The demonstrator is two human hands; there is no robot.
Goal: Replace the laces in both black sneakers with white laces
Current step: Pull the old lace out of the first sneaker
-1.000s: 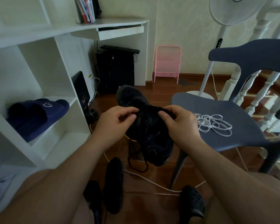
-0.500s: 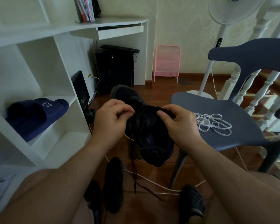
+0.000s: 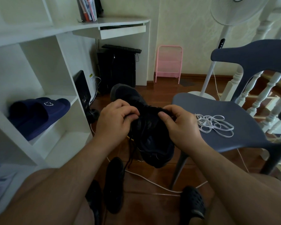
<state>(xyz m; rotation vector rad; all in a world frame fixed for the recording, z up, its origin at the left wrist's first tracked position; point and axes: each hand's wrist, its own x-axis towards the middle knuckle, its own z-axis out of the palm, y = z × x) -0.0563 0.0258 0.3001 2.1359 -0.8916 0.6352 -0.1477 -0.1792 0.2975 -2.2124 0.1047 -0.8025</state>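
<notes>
Head view: both hands [image 3: 150, 122] pinch the black sneaker [image 3: 150, 137]; navy slippers [image 3: 39, 114] fill a shelf cubby [image 3: 58, 143]

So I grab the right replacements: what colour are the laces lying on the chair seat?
White, clearest in the head view: laces on the blue-grey chair.

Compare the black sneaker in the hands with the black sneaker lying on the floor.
The held sneaker is up in the air, gripped by the left hand and right hand; the floor sneaker lies untouched between the feet. The held sneaker has a dark lace hanging loose below it; whether the floor sneaker is laced cannot be told. Both are black, and neither carries the white laces, which lie on the chair.
</notes>
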